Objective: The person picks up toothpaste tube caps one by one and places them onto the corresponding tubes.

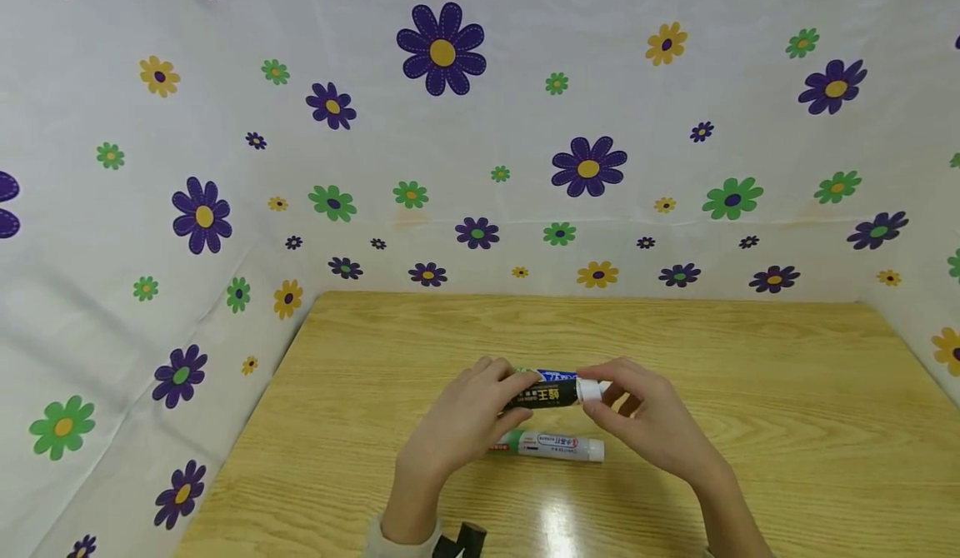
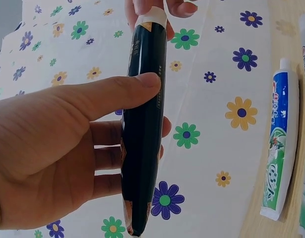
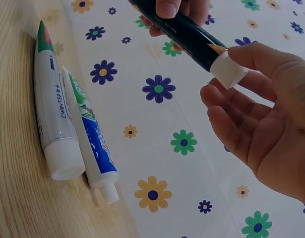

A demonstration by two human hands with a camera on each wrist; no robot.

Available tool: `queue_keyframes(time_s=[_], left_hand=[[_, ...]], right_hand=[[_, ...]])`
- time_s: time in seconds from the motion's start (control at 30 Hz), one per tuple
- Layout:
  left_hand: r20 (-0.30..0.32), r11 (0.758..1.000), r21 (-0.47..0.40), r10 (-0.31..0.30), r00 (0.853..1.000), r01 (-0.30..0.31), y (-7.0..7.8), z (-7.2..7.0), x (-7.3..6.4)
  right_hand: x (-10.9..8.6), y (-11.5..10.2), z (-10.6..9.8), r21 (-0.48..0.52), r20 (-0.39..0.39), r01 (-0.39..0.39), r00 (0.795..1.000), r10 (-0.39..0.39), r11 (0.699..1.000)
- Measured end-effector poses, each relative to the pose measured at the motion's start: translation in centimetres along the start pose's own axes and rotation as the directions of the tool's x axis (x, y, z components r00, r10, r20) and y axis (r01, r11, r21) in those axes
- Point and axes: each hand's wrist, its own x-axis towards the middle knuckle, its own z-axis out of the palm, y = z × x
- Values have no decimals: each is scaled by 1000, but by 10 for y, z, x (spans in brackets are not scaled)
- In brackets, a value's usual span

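My left hand [image 1: 461, 416] grips a black toothpaste tube [image 1: 553, 394] with gold lettering around its middle, thumb on one face and fingers behind it. At the tube's right end is a white cap [image 3: 227, 69], which my right hand [image 1: 660, 412] pinches between thumb and finger. In the right wrist view the other right fingers are loosely bent beside the cap. The black tube is held up over the table, its tail end pointing left in the head view.
Two more toothpaste tubes lie on the wooden table [image 1: 360, 358]: a blue and green one [image 2: 280, 144], partly hidden behind the black tube in the head view, and a white one with a green end [image 1: 555, 445] nearer me. Flowered cloth [image 1: 510, 108] surrounds the table's back and sides.
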Motion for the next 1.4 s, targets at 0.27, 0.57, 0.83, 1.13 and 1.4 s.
queue_keyframes(time_s=[0.27,0.57,0.83,1.13,1.4], left_hand=[[-3,1000,20,-2,1000,2,-1,-1,0],[-24,1000,30,2,1000,-2,1,-3,0],[-44,999,32,3,999,-1,2,-4,-1],[-54,1000,25,7,999,-6,2,-4,-1],[-70,1000,24,19,997,-17,1,-3,-2]], right_hand=[[0,0,-1,50,6,-14,1000,14,999],[0,0,-4,116,5,-98,995,98,988],[0,2,-3,157,6,-141,990,142,977],[0,4,-3,157,28,-137,990,135,978],[-1,5,-4,144,42,-124,992,119,982]])
